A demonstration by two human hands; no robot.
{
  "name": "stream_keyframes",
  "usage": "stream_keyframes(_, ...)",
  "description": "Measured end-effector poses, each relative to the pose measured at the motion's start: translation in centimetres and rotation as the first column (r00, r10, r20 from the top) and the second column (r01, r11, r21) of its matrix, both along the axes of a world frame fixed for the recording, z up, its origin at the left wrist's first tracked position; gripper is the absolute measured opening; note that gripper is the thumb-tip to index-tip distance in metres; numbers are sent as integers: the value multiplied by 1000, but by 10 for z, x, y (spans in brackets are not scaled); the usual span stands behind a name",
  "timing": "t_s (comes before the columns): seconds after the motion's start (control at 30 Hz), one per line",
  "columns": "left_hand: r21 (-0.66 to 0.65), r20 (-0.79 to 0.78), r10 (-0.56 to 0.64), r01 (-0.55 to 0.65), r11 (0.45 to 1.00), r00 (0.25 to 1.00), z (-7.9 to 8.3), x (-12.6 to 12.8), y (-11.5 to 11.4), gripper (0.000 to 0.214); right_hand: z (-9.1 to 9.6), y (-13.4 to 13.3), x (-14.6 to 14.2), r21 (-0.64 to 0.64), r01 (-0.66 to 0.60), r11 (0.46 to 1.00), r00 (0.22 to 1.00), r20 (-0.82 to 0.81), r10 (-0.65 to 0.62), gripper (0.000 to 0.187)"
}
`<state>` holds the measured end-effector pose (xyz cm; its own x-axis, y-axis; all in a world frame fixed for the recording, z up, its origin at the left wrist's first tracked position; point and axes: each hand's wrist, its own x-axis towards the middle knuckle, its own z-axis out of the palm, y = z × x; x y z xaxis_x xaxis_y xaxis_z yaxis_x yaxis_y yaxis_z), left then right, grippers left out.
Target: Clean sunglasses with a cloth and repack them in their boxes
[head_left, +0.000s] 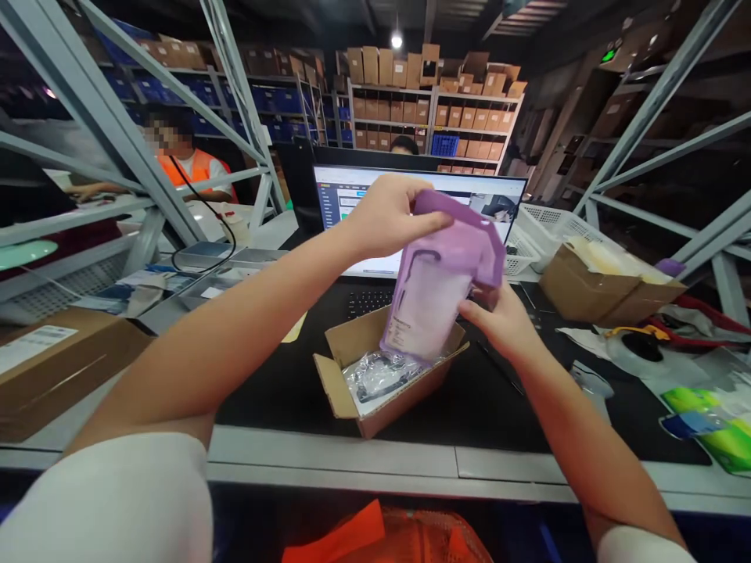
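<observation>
I hold a purple plastic pouch (437, 293) upright with both hands over a small open cardboard box (375, 387). My left hand (387, 215) pinches the pouch's folded top edge. My right hand (498, 320) grips its lower right side from behind. The pouch's bottom edge is at the box's rim. Inside the box lies a clear plastic bag (375, 375) with a dark item in it. The box sits on a black desk mat (282, 391) in front of a keyboard (369, 301) and a lit monitor (352, 199).
An open carton (604, 293) and a white basket (551, 223) stand at the right, with green packets (716, 422) near the front right. A flat brown box (52, 367) lies at the left. A person in an orange vest (193, 168) sits behind grey shelf struts. Shelves of boxes fill the background.
</observation>
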<state>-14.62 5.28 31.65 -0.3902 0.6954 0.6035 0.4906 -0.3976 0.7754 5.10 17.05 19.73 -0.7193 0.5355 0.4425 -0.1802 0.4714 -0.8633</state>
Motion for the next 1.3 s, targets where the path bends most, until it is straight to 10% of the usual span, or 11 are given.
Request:
stream_keyframes(0.17,101,211,-23,2,995,977,0,23,9,26,-18,-11,-36,-266,-123,956,992,-57,112,62)
stream_keyframes(0.4,52,543,-183,184,982,819,-27,6,37,34,-27,-9,-22,-215,-105,971,992,-97,85,58)
stream_keyframes(0.6,-295,263,-219,294,909,940,-72,23,16,49,-25,3,-21,-206,100,973,972,-189,-140,64)
stream_keyframes(0.83,-514,-194,-116,0,858,974,-105,45,-11,40,-23,25,-10,-232,137,963,924,-322,-209,62)
stream_keyframes(1.07,-596,88,-123,151,788,988,-151,33,-19,49,-28,45,-9,-224,221,949,940,-212,-269,57)
stream_keyframes(1.3,-476,267,86,53,878,960,-165,7,-27,57,-24,64,-2,-358,2,934,998,-53,-23,65)
